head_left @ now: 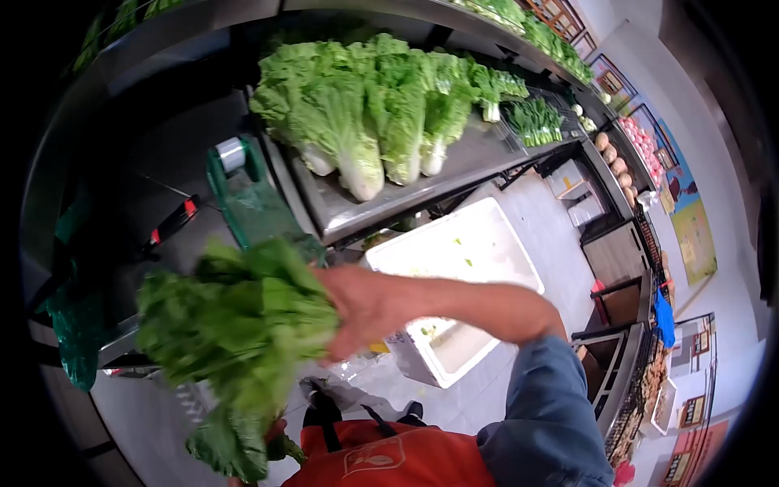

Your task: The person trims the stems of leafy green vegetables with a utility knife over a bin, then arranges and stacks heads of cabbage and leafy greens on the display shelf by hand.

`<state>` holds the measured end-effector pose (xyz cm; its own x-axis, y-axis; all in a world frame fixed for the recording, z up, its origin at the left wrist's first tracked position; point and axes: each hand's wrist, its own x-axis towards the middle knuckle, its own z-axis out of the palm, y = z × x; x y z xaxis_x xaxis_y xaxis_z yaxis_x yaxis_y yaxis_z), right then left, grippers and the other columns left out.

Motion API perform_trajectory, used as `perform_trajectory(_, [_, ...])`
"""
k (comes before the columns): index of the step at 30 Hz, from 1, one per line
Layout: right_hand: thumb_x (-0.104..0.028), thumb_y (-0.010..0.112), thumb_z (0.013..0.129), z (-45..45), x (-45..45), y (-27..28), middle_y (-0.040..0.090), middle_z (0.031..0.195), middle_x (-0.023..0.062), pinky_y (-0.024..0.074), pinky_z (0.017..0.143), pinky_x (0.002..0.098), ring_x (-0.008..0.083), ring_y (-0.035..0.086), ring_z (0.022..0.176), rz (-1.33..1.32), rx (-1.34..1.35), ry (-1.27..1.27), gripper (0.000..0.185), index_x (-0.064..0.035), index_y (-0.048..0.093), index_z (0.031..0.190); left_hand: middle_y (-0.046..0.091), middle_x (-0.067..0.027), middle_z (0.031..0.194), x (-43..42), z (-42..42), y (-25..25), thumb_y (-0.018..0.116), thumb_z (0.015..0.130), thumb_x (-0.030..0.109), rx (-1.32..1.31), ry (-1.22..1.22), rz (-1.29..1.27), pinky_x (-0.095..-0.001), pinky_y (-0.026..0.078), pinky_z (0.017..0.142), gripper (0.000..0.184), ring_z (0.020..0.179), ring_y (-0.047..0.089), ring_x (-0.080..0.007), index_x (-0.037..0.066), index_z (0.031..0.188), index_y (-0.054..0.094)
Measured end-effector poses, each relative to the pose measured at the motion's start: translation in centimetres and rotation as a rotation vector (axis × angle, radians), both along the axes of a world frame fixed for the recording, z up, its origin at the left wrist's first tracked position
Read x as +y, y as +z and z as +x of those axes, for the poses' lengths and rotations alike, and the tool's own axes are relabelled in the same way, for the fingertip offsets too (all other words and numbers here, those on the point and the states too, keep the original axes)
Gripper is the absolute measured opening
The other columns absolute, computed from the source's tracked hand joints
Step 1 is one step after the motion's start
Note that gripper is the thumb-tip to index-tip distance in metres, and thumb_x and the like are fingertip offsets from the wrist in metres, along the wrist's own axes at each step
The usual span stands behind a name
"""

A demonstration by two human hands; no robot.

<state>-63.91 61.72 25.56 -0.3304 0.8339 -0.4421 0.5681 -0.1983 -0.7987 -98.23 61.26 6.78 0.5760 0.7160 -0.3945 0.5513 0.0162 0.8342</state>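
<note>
My right hand (357, 312) is closed round the pale stalk end of a large bunch of leafy greens (243, 304). The greens spread to the left over the edge of the dark counter, slightly blurred. Below them, only a small part of my left hand (277, 430) shows, against the lower, darker leaves (231, 445); its fingers are mostly hidden, but it appears to grip these greens. Just beyond the bunch lies a green plastic bag (272, 207) beside a silvery roll (230, 153). A red-and-black handled tool (174, 223) rests on the counter.
Several Chinese cabbages (357, 122) lie on the metal shelf (349, 215). Below it, on the floor, stands a white foam box (454, 260) with leaf scraps inside. Bundled greens (532, 122) are farther right. Another green plastic bag (77, 333) hangs at the left.
</note>
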Motion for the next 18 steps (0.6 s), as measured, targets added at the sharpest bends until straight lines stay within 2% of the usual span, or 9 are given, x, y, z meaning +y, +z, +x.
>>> perform_trajectory(2, [-0.028, 0.085, 0.074, 3.2, -9.0, -4.4, 0.066, 0.118, 0.0155, 0.0562, 0.094, 0.0372, 0.0281, 0.067, 0.105, 0.188, 0.465, -0.159, 0.095, 0.0010, 0.034, 0.148, 0.073, -0.0207, 0.094, -1.6, 0.9, -2.6, 0.084, 0.065, 0.023, -0.043, -0.147, 0.103, -0.0461, 0.058, 0.076, 0.063, 0.087, 0.072, -0.0374, -0.001, 0.116, 0.056])
perform_trajectory(4, [-0.027, 0.085, 0.079, 5.7, -18.3, -4.5, 0.063, 0.127, 0.0151, 0.0530, 0.101, 0.0373, 0.0274, 0.064, 0.114, -0.041, 0.401, -0.387, 0.087, 0.0008, 0.039, 0.147, 0.073, -0.0199, 0.094, -4.8, 3.5, -1.0, 0.083, 0.066, 0.024, 0.088, -0.228, 0.196, -0.0456, 0.058, 0.078, 0.062, 0.088, 0.072, -0.0375, -0.001, 0.116, 0.057])
perform_trajectory(5, [-0.025, 0.085, 0.079, 6.3, -23.4, -4.5, 0.064, 0.126, 0.0153, 0.0529, 0.100, 0.0374, 0.0268, 0.065, 0.112, -0.031, 0.503, -0.597, 0.082, 0.0010, 0.043, 0.144, 0.072, -0.0198, 0.095, -6.8, 5.7, 1.7, 0.083, 0.066, 0.024, 0.239, -0.251, 0.231, -0.0453, 0.057, 0.079, 0.061, 0.090, 0.071, -0.0383, -0.001, 0.116, 0.058])
perform_trajectory(6, [-0.023, 0.086, 0.079, 6.6, -28.7, -4.6, 0.064, 0.125, 0.0155, 0.0528, 0.100, 0.0376, 0.0262, 0.065, 0.111, -0.026, 0.606, -0.801, 0.078, 0.0012, 0.048, 0.142, 0.069, -0.0181, 0.093, -9.6, 6.3, 0.2, 0.088, 0.059, 0.033, 0.207, -0.219, 0.287, -0.0530, 0.052, 0.079, 0.067, 0.086, 0.065, -0.0432, 0.004, 0.110, 0.056])
perform_trajectory(8, [-0.022, 0.083, 0.080, 8.6, -39.4, -7.8, 0.067, 0.118, 0.0154, 0.0546, 0.095, 0.0383, 0.0263, 0.067, 0.107, -0.051, 0.684, -1.058, 0.072, 0.0017, 0.050, 0.139, 0.069, -0.0180, 0.092, -14.6, 9.1, 1.6, 0.088, 0.060, 0.033, 0.207, -0.300, 0.374, -0.0528, 0.052, 0.078, 0.067, 0.085, 0.065, -0.0442, 0.006, 0.112, 0.057])
perform_trajectory(11, [-0.021, 0.079, 0.081, 10.6, -53.8, -10.1, 0.067, 0.115, 0.0208, 0.0566, 0.093, 0.0434, 0.0313, 0.068, 0.107, 0.010, 0.880, -1.282, 0.072, 0.0054, 0.047, 0.140, 0.070, -0.0195, 0.101, -23.7, 15.1, 6.3, 0.090, 0.059, 0.035, 0.206, -0.320, 0.305, -0.0515, 0.053, 0.086, 0.070, 0.098, 0.067, -0.0424, 0.009, 0.116, 0.057])
perform_trajectory(12, [-0.023, 0.078, 0.081, 11.1, -58.3, -11.1, 0.068, 0.112, 0.0214, 0.0577, 0.090, 0.0447, 0.0322, 0.069, 0.104, 0.046, 0.861, -1.389, 0.070, 0.0056, 0.048, 0.138, 0.072, -0.0181, 0.100, -26.4, 17.3, 7.5, 0.092, 0.061, 0.033, 0.151, -0.398, 0.343, -0.0486, 0.056, 0.084, 0.069, 0.097, 0.069, -0.0403, 0.005, 0.114, 0.058])
perform_trajectory(13, [-0.025, 0.076, 0.082, 10.8, -62.7, -11.8, 0.069, 0.109, 0.0220, 0.0588, 0.087, 0.0460, 0.0330, 0.069, 0.102, 0.079, 0.851, -1.505, 0.068, 0.0057, 0.049, 0.136, 0.071, -0.0180, 0.101, -29.2, 20.0, 10.0, 0.092, 0.061, 0.036, 0.312, -0.487, 0.362, -0.0472, 0.055, 0.087, 0.070, 0.099, 0.068, -0.0410, 0.005, 0.115, 0.058])
perform_trajectory(18, [-0.025, 0.075, 0.084, 9.9, -80.1, -13.9, 0.069, 0.106, 0.0199, 0.0587, 0.083, 0.0459, 0.0321, 0.069, 0.096, 0.213, 0.923, -1.917, 0.060, 0.0037, 0.052, 0.132, 0.067, -0.0212, 0.110, -40.0, 31.4, 11.7, 0.089, 0.063, 0.039, 0.128, -0.845, 0.462, -0.0486, 0.052, 0.087, 0.076, 0.102, 0.064, -0.0419, 0.009, 0.125, 0.056])
